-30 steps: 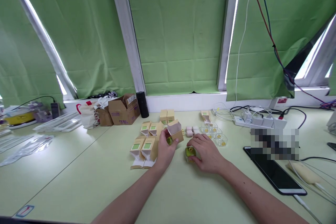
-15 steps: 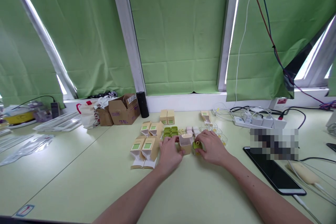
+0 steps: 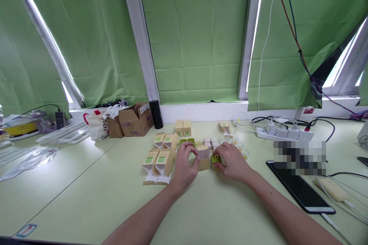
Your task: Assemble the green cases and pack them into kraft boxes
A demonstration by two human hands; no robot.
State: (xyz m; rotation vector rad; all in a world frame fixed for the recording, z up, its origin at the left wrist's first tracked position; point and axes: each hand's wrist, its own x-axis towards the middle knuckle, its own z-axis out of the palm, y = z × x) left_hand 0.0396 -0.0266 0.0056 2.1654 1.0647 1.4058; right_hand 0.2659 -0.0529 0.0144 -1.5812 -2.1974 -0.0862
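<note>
A small beige cardboard box (image 3: pixel 204 164) stands with its top open in front of me, its pale inside showing. At its left edge, my left hand (image 3: pixel 184 166) has thumb and forefinger closed in a pinch on the box's side. My right hand (image 3: pixel 234 162) grips a small green case (image 3: pixel 216 159) with a yellow loop on top, just right of the box. Behind my left hand are green square pieces (image 3: pixel 190 141), partly hidden. Small yellow pieces (image 3: pixel 198 144) and pale pink blocks (image 3: pixel 214 143) lie behind the box.
Beige boxes with green labels (image 3: pixel 165 160) stand to the left, several with flaps open. Two more boxes (image 3: pixel 183 128) are farther back. Clear round pieces (image 3: pixel 244 152) lie behind my right hand. A phone (image 3: pixel 300 187), cables and a power strip (image 3: pixel 284 133) occupy the right.
My left hand's fingers have shifted and drawn into a rounded pinch at the box's edge, uncovering more of its front. My right hand stays put with the green case.
</note>
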